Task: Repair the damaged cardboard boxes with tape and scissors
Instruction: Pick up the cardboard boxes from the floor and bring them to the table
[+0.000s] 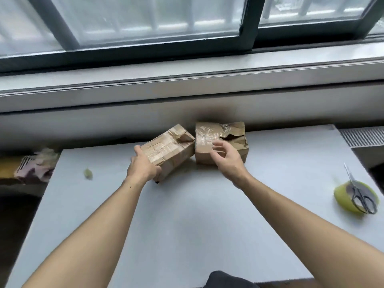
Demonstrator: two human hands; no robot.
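Note:
Two battered brown cardboard boxes stand side by side at the far edge of the grey table. The left box is turned at an angle, with a dented top and old tape on it. My left hand grips its near left corner. The right box has a torn top flap and crinkled tape. Just in front of it hovers my right hand, fingers loosely spread, holding nothing. A yellow-green tape roll lies at the table's right edge, and scissors rest across it.
A white window sill and dark-framed window run behind the table. A small greenish scrap lies on the table's left part. Crumpled cloth and clutter sit off the left edge. A vent grille is at the right.

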